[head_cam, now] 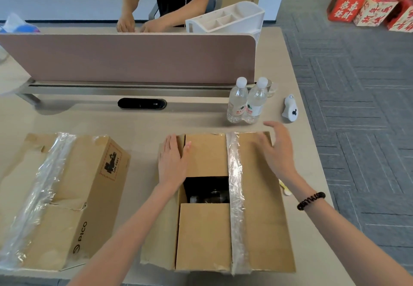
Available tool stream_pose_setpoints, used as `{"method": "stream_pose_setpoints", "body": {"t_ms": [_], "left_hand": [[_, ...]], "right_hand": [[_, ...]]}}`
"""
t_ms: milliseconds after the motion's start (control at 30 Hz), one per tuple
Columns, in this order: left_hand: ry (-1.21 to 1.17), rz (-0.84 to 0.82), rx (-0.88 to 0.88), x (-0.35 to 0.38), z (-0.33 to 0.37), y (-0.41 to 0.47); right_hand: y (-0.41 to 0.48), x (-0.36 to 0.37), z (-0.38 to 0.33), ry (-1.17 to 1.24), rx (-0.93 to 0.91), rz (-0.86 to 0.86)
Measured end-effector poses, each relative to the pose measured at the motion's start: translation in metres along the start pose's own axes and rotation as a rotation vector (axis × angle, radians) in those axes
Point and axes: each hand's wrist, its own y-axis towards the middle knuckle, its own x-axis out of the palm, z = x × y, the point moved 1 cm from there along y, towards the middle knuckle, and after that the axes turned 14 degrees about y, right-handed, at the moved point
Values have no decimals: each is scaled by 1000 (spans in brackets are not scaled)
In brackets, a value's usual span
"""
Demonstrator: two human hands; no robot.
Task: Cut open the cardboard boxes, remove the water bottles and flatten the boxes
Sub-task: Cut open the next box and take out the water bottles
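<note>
Two open hands are working apart: left hand (172, 162) pressing a flap of the box (257, 218) at the table's (134, 124) near edge, right hand (277, 149) hovering. Pressing harder is risking crushing the bottles (212, 195) inside.

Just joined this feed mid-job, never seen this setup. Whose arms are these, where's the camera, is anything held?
No machine here: a person's two bare arms, filmed by one camera on their head, looking down at a desk. The left hand lies flat on the left flap of the open box; the right hand is open above its taped right flap. Neither holds anything. A second box sits left; two water bottles and a small white tool are beyond.
</note>
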Motion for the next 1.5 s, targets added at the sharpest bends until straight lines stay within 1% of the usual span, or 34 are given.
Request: {"method": "stream_pose_setpoints", "body": {"t_ms": [67, 100, 133, 200, 267, 333, 367, 433, 533, 600, 700, 800, 900, 967, 1033, 1133, 1233, 1300, 1367, 1433, 1500], "left_hand": [[54, 129, 99, -6, 7, -3], [93, 191, 153, -8, 12, -5], [133, 250, 208, -10, 16, -6], [189, 323, 308, -11, 27, -8], [153, 324, 365, -9, 39, -11], [46, 269, 370, -6, 53, -17], [-10, 217, 337, -5, 59, -20], [-35, 100, 242, 0, 70, -25], [-65, -36, 146, 4, 81, -23], [-93, -129, 89, 6, 85, -19], [-106, -266, 36, 10, 94, -16], [-220, -384, -29, 12, 108, -18], [-308, -397, -78, 19, 109, -18], [-344, -386, -91, 23, 105, -18], [-379, -405, -100, 23, 102, -19], [-421, -442, -109, 20, 102, -18], [-450, -476, -127, 17, 102, -17], [-473, -489, -131, 18, 101, -17], [-469, -485, -133, 17, 101, -18], [-466, -486, -123, 19, 100, -17], [-469, -484, -113, 18, 103, -16]], "right_hand": [[-2, -18, 23, -29, 25, 177], [-4, -26, 36, -52, 70, 217], [-8, -32, 50, -89, 126, 217], [-20, -41, 81, -213, 230, 110], [-33, -46, 108, -315, 316, -45], [-43, -48, 124, -369, 373, -158], [-46, -47, 129, -392, 382, -202], [-51, -46, 134, -468, 363, -274], [-52, -44, 139, -586, 299, -329], [-49, -44, 140, -598, 308, -349], [-38, -46, 134, -495, 366, -277], [-18, -54, 120, -300, 389, -154], [14, -61, 93, -149, 341, -103], [38, -60, 68, 23, 320, -118], [59, -58, 42, 123, 271, -173], [86, -46, 13, 168, 157, -333], [105, -29, -6, 112, 53, -581], [113, -18, -16, 87, 9, -777], [120, -9, -22, 25, -31, -927], [129, -3, -22, -46, -62, -1001], [138, 1, -21, -78, -84, -1019]]}}
